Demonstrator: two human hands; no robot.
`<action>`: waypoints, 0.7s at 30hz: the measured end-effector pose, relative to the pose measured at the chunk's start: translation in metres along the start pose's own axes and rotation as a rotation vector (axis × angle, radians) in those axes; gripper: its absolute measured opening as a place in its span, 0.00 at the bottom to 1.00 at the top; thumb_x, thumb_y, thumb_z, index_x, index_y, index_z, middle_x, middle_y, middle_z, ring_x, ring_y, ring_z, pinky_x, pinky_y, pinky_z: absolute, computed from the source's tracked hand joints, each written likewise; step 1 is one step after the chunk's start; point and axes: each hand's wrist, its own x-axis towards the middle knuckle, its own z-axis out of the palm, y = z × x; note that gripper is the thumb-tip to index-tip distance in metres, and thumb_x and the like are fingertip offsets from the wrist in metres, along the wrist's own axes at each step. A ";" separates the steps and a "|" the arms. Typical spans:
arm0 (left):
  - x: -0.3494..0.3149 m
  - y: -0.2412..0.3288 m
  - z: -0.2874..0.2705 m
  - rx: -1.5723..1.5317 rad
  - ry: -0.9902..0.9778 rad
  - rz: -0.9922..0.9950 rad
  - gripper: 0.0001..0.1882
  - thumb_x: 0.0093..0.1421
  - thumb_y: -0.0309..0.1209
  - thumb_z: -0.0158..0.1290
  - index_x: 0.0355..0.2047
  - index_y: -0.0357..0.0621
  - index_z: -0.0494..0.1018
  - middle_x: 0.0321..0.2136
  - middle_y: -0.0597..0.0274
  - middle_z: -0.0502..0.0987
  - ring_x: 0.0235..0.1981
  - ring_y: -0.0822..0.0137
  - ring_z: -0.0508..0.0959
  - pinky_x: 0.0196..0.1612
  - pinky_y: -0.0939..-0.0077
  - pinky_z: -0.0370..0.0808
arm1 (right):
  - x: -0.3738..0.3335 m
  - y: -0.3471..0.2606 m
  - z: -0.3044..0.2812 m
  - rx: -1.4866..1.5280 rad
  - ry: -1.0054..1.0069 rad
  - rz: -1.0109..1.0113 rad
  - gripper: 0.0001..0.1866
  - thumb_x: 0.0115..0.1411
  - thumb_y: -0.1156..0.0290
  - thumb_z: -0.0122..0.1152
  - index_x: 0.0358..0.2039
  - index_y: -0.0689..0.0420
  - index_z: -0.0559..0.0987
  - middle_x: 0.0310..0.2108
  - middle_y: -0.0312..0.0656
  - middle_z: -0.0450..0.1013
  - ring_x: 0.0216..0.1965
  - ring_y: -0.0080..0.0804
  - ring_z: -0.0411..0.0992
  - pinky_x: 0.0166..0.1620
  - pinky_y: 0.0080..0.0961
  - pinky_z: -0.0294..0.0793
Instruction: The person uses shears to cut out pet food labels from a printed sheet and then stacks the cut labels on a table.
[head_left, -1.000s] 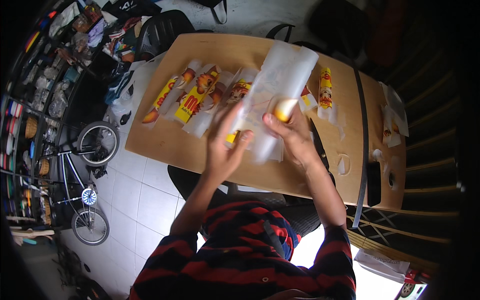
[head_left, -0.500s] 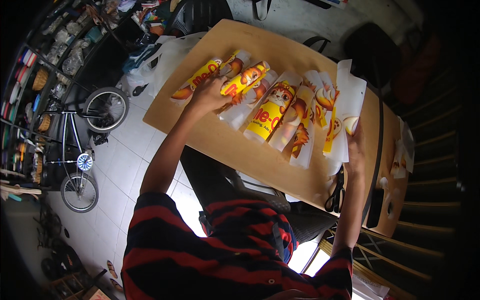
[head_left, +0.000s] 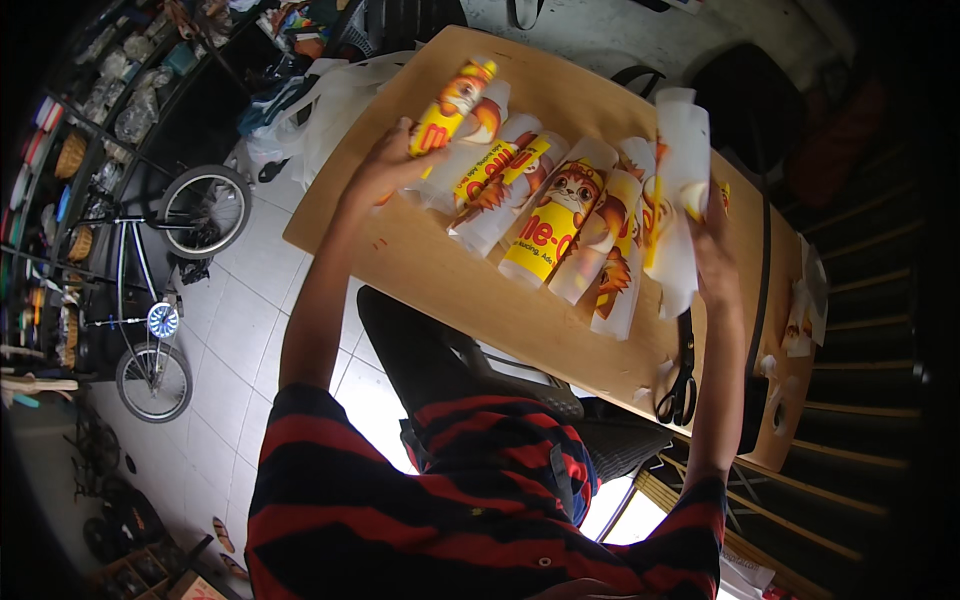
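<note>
Several curled, semi-clear sheets printed with a cartoon cat in yellow and orange lie side by side across a wooden table (head_left: 420,270). My left hand (head_left: 388,168) is closed round a rolled printed sheet (head_left: 448,112) at the table's far left, its top tilted away to the right. Behind it, part of another sheet shows. My right hand (head_left: 712,245) grips a mostly white rolled sheet (head_left: 682,150) at the right end of the row, standing it nearly upright; the fingers are partly hidden behind it. Between the hands, a wide printed sheet (head_left: 562,215) shows its cat picture facing up.
Black-handled scissors (head_left: 678,395) lie by the table's near right edge. A dark strap or cable (head_left: 762,270) runs along the right side. Paper scraps (head_left: 800,310) sit farther right. A small bicycle (head_left: 150,290) and crowded shelves (head_left: 70,190) stand to the left.
My left hand has moved left and away from me, carrying the rolled sheet from above the row. My right hand has shifted slightly away with its rolled sheet, which has moved left.
</note>
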 end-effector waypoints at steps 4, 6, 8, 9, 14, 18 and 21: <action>-0.006 -0.010 0.028 0.584 0.250 0.001 0.42 0.41 0.50 0.67 0.49 0.37 0.65 0.43 0.45 0.76 0.43 0.50 0.78 0.46 0.62 0.73 | 0.064 -0.008 0.047 -0.417 -0.035 -0.105 0.36 0.51 0.65 0.67 0.58 0.59 0.60 0.45 0.50 0.73 0.46 0.39 0.73 0.50 0.28 0.70; 0.009 -0.026 0.008 0.263 0.163 -0.044 0.40 0.41 0.49 0.66 0.50 0.38 0.66 0.42 0.46 0.77 0.43 0.49 0.78 0.46 0.62 0.73 | 0.087 -0.020 0.068 -0.713 -0.032 -0.088 0.40 0.50 0.63 0.67 0.60 0.58 0.58 0.48 0.57 0.72 0.50 0.47 0.72 0.52 0.33 0.69; 0.014 -0.043 -0.017 0.070 0.171 -0.081 0.31 0.46 0.40 0.64 0.48 0.40 0.68 0.39 0.52 0.78 0.40 0.53 0.79 0.45 0.66 0.74 | 0.110 -0.014 0.087 -0.694 -0.081 -0.083 0.39 0.51 0.62 0.67 0.59 0.61 0.59 0.48 0.57 0.72 0.50 0.45 0.72 0.52 0.32 0.69; 0.013 -0.050 -0.024 -0.096 0.153 -0.164 0.27 0.48 0.36 0.62 0.47 0.40 0.68 0.38 0.54 0.78 0.38 0.57 0.79 0.41 0.69 0.75 | 0.116 -0.011 0.093 -0.686 -0.105 -0.080 0.38 0.51 0.62 0.66 0.58 0.62 0.60 0.48 0.57 0.72 0.49 0.44 0.72 0.51 0.32 0.69; -0.010 -0.076 -0.046 -0.726 0.104 -0.367 0.16 0.55 0.26 0.55 0.44 0.42 0.68 0.34 0.61 0.78 0.32 0.70 0.80 0.28 0.77 0.74 | 0.127 0.015 0.120 -0.017 -0.083 0.032 0.28 0.52 0.65 0.64 0.50 0.67 0.68 0.42 0.49 0.74 0.39 0.35 0.75 0.42 0.27 0.73; -0.015 -0.072 -0.048 -0.647 0.109 -0.299 0.19 0.56 0.33 0.58 0.46 0.42 0.68 0.36 0.59 0.78 0.34 0.69 0.79 0.33 0.77 0.74 | 0.138 0.038 0.111 0.204 0.004 0.138 0.24 0.56 0.67 0.60 0.50 0.66 0.68 0.40 0.46 0.73 0.36 0.32 0.74 0.37 0.26 0.75; -0.005 -0.054 -0.037 -0.531 0.110 -0.242 0.22 0.54 0.38 0.61 0.44 0.40 0.68 0.37 0.57 0.78 0.35 0.68 0.80 0.34 0.77 0.74 | 0.139 0.048 0.098 0.338 -0.001 0.146 0.23 0.59 0.68 0.56 0.52 0.64 0.66 0.41 0.46 0.72 0.36 0.32 0.74 0.37 0.27 0.76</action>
